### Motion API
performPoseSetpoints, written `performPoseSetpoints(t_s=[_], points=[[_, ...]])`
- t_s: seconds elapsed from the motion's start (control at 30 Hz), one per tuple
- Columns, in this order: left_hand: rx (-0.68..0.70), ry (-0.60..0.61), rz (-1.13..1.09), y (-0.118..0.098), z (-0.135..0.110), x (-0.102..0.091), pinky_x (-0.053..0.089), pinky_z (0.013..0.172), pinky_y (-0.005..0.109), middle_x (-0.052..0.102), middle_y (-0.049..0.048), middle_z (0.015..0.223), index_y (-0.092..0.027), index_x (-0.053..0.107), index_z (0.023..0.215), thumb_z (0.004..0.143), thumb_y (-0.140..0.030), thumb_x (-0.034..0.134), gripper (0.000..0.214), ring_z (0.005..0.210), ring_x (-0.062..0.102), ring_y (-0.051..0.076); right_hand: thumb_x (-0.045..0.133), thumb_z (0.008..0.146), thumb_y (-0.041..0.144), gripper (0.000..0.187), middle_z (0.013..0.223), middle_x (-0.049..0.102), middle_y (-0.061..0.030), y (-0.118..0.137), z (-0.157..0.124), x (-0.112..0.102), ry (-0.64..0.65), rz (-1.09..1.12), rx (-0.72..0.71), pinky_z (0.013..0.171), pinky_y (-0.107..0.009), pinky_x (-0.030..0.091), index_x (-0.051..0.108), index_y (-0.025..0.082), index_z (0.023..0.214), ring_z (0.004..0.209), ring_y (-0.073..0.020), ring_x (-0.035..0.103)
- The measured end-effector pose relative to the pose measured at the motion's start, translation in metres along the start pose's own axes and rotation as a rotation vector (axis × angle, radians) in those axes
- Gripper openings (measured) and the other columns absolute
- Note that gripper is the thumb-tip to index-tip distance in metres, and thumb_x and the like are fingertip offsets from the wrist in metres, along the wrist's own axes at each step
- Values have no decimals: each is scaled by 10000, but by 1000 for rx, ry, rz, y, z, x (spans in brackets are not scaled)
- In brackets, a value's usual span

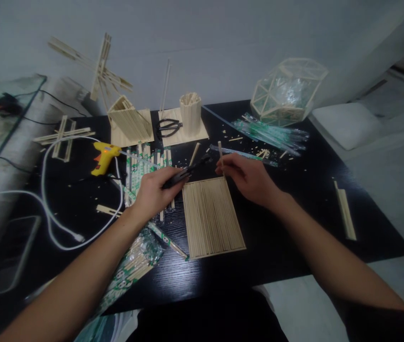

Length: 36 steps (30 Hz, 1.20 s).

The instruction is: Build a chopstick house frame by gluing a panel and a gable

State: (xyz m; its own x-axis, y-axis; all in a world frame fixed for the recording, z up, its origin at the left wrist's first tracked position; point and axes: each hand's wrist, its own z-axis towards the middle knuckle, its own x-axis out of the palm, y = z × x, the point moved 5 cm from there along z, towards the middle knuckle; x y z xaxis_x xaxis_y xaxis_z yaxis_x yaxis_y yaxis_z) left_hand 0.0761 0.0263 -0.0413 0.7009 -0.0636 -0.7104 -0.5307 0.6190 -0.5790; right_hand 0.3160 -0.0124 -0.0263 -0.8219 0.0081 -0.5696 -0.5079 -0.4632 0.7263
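Observation:
My left hand (155, 190) is closed around black pliers (182, 176), whose dark end points right and away from me. In my right hand (246, 175) a thin wooden stick (220, 151) is pinched upright. The stick's lower end is at the far right corner of a flat panel (214, 218) of wooden sticks laid side by side; whether it touches I cannot tell. My left fingers are at the panel's far left corner. Just beyond the pliers lies a short loose stick (195, 153).
A yellow glue gun (102, 157) and a white cable (45, 190) lie at left. Wrapped chopsticks (141, 166) lie by my left hand. Behind stand a stick cup (190, 114), black scissors (168, 127) and a slanted stick structure (129, 123). Empty wrappers (273, 133) lie before a geometric frame (289, 92).

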Motion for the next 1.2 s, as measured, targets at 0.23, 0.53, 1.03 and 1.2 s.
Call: performPoseSetpoints(t_s=[0.23, 0.53, 1.03, 1.2], points=[[52, 12, 2, -1, -2, 1, 526, 725, 241, 771, 40, 871, -170, 775, 1052, 943, -277, 685, 177, 742, 684, 151, 524, 1069, 223, 119, 979, 781, -28, 4, 1, 5, 14, -39, 5, 832, -279, 561, 640, 205, 1089, 917, -172, 765], [103, 24, 12, -3, -3, 2, 564, 788, 261, 792, 60, 941, -162, 758, 1074, 931, -197, 686, 164, 830, 731, 172, 535, 1065, 193, 146, 1012, 789, -34, 6, 1, 8, 24, -97, -28, 847, -269, 566, 671, 186, 1119, 907, -164, 754], [88, 68, 30, -1, -3, 6, 570, 788, 265, 795, 47, 963, -185, 751, 1116, 949, -220, 670, 189, 872, 750, 184, 613, 1003, 141, 539, 1259, 736, -70, 13, 0, 7, -40, -147, -127, 1008, -395, 614, 479, 250, 1514, 1120, -212, 733], [75, 74, 0, 0, -4, 7, 566, 798, 265, 787, 30, 968, -211, 739, 1128, 958, -221, 663, 187, 882, 745, 174, 594, 1006, 114, 772, 1483, 596, -77, 30, 5, 2, -74, -148, -249, 1021, -408, 628, 267, 371, 1657, 1203, -222, 691]])
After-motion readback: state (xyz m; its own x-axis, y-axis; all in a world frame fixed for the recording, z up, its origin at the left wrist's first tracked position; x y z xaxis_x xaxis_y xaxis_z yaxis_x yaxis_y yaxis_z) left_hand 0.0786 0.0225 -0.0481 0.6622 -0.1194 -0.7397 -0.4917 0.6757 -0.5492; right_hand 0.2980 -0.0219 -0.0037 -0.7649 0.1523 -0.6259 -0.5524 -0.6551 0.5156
